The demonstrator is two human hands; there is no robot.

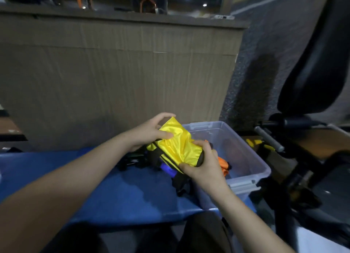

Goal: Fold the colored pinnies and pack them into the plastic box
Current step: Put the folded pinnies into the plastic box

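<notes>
A folded yellow pinny (178, 144) with dark trim is held in the air between both hands, over the left edge of the clear plastic box (251, 169). My left hand (149, 133) grips its far upper end, thumb on top. My right hand (204, 163) grips the near lower end. An orange pinny (224, 165) lies inside the box, partly hidden by my right hand. A purple pinny (167, 169) and dark fabric (181, 184) lie on the blue surface (113, 192) beneath the yellow one.
A tall brown cardboard wall (113, 72) stands behind the blue surface. A black chair (318, 66) and its frame stand to the right of the box. More dark straps (130, 159) lie left of the pinnies. My legs show at the bottom.
</notes>
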